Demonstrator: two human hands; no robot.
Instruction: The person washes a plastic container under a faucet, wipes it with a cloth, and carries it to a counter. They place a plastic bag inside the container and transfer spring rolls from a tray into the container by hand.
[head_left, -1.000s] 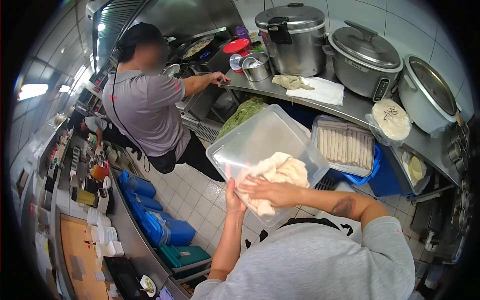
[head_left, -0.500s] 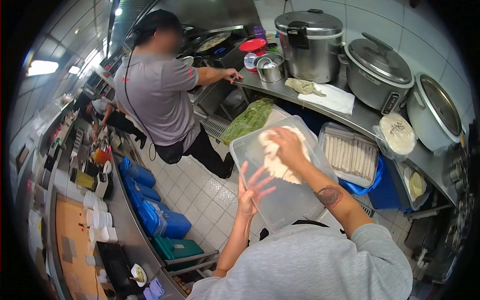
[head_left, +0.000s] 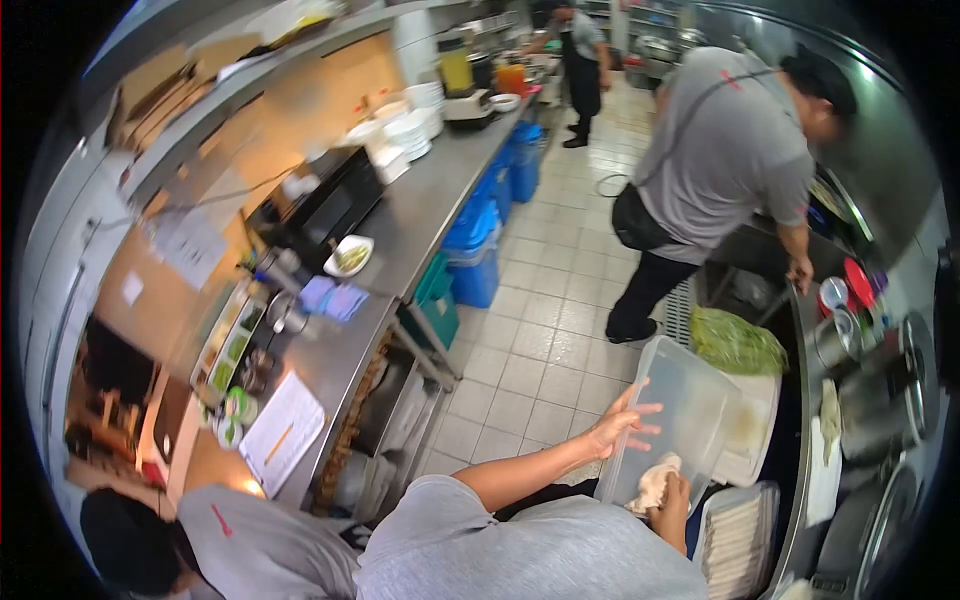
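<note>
A translucent plastic container (head_left: 695, 405) is tilted in front of my body. My left hand (head_left: 622, 425) holds it by the left side, with the fingers spread and bracing it. At its near end, my right hand (head_left: 672, 505) is closed on a crumpled beige cloth (head_left: 655, 482), pressed against the plastic. Part of the right hand and its forearm is hidden by my grey shirt. Beyond the container lie a green leafy bundle in plastic (head_left: 738, 340) and a whitish board-like surface (head_left: 755, 425).
A tray of pale rolls (head_left: 738, 540) sits low by my right side. Pots (head_left: 880, 395) stand on the right counter. One co-worker (head_left: 725, 150) stands ahead, another (head_left: 250, 540) at lower left, a third (head_left: 580, 70) far off. Blue bins (head_left: 472, 255) line the left counter (head_left: 400, 225).
The view has swung left, bringing the left counter and another person into sight. My right hand has drawn the cloth to the container's near end. My left hand keeps its hold.
</note>
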